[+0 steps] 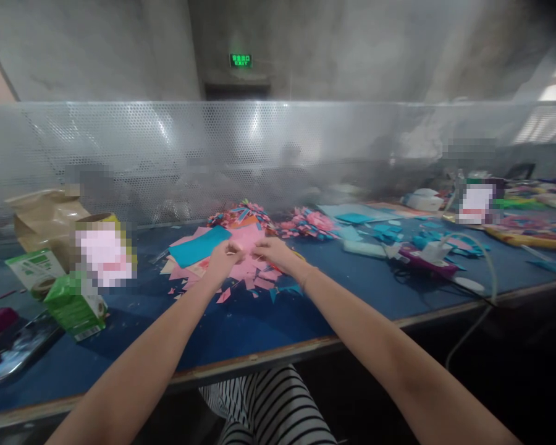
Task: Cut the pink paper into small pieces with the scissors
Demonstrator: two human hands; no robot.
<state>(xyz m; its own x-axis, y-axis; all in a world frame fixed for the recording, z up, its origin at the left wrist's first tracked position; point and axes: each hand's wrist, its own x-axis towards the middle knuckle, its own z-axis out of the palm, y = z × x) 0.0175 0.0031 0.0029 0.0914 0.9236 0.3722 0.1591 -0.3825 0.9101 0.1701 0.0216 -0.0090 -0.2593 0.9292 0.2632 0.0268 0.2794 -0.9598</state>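
Note:
Both hands are raised over a pile of pink paper scraps (259, 283) on the blue table. My left hand (225, 258) is closed, thumb and fingers pinched at the left side of a pink sheet (248, 238). Opposite it, my right hand (277, 252) pinches the same sheet at its right side, a small gap apart from the left. Just left of my left hand lies a blue sheet (199, 246) on top of the pink pieces. Motion blur hides the exact fingertip contact.
Behind the pile are heaps of mixed pink and blue cut pieces (308, 222). To the left stand green boxes (76, 306) and a brown paper bag (46, 219). On the right are a purple power strip (429, 262) and a pale cable (493, 272). A perforated metal screen (222, 148) runs behind.

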